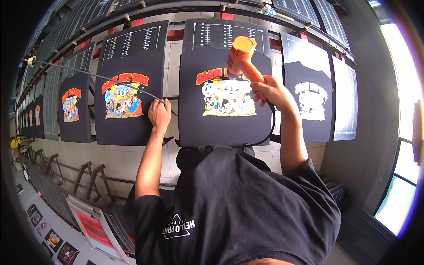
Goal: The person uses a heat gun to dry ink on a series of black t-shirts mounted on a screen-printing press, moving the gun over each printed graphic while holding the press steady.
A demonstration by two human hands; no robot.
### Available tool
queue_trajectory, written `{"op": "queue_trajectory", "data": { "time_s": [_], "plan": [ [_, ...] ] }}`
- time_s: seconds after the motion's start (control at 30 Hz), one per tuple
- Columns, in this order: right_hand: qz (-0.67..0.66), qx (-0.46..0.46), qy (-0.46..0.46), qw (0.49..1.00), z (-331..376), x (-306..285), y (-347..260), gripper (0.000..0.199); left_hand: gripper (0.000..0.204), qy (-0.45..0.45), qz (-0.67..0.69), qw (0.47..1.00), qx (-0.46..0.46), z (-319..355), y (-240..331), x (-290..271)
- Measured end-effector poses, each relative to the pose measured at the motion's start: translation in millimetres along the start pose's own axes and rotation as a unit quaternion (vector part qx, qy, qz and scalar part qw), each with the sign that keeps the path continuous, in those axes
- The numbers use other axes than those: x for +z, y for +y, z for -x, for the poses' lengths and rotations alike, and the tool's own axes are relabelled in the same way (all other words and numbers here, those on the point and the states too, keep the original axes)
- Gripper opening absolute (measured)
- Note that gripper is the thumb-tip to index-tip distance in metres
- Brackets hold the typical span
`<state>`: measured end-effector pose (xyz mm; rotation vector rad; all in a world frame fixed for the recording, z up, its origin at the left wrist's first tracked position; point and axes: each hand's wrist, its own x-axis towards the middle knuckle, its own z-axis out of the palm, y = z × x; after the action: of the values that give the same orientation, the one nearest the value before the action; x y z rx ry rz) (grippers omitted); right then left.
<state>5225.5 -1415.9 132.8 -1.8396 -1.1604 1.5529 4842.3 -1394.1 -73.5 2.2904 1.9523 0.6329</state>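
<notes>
My right hand (274,92) is wrapped round the handle of an orange heat gun (242,55). Its nozzle points down over the print of a black T-shirt (221,128) stretched on a flat board. The colourful cartoon print (229,98) is partly covered by the gun. My left hand (160,114) is closed on a grey cable (110,79) that runs in from the far left. It is beside the right edge of a second black T-shirt (123,132) with a similar print. The heat gun's black cord (273,128) hangs below my right hand.
To the right lies a black shirt with a white print (311,101); further left is another printed shirt (75,106). Marked boards (229,33) and a metal rail (185,9) run along the far side. Metal frames (90,176) and a framed red screen (90,225) stand at lower left.
</notes>
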Motion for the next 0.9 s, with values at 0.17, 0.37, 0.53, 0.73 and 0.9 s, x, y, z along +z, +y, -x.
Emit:
{"op": "queue_trajectory", "data": {
  "time_s": [0.17, 0.37, 0.53, 0.73, 0.9],
  "plan": [
    [0.015, -0.007, 0.021, 1.0, 4.5, -7.1, 1.8, 0.035, 0.032, 0.004, -0.049, 0.998, -0.028, -4.0, 9.4, 5.3],
    [-0.006, -0.031, 0.05, 0.998, 4.0, -6.7, 10.0, 0.035, 0.033, -0.025, -0.096, 0.994, -0.04, -5.7, 12.4, 3.6],
    [-0.009, -0.032, 0.041, 0.999, 3.3, -14.3, 14.2, 0.032, 0.032, -0.013, -0.102, 0.994, -0.037, -9.0, 17.5, 2.4],
    [-0.022, -0.026, 0.023, 0.999, 12.5, -24.6, 16.8, 0.027, 0.032, -0.002, -0.097, 0.995, -0.029, -6.6, 14.2, 2.1],
    [-0.03, -0.026, 0.022, 0.999, 15.7, -32.2, 28.5, 0.033, 0.033, 0.003, -0.094, 0.995, -0.025, -6.9, 13.9, 4.2]
  ]
}}
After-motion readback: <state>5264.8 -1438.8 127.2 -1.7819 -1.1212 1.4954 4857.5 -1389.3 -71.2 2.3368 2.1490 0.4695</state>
